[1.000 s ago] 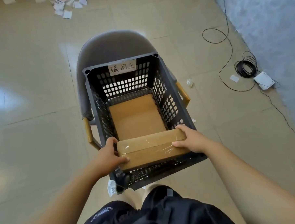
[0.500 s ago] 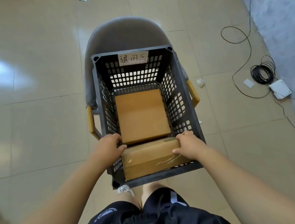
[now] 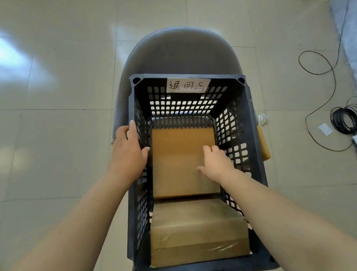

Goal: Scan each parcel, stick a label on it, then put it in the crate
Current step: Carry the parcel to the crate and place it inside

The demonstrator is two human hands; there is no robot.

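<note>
Parcel with clear tape [image 3: 198,232] lies flat against the crate's [image 3: 253,144] near wall, beside a plain parcel [image 3: 178,160]. Left hand [image 3: 129,151] rests straight-fingered on the left rim; right hand [image 3: 215,164], loose and empty, reaches over the plain one. Best to lift both straight out.

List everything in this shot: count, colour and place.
crate: 1, black, on the chair seat
paper sign: 1, white with handwriting, on the crate's far wall
far parcel: 1, brown cardboard, in the crate's far end
near parcel: 1, brown cardboard with clear tape, in the crate's near end
chair: 1, grey, under the crate
cable: 1, black, partly coiled on the floor at right
paper scrap: 1, white, on the floor beside the coil
floor: 1, beige tiles, all around the chair
left hand: 1, bare, on the crate's left wall
right hand: 1, bare, inside the crate, over the far parcel
</note>
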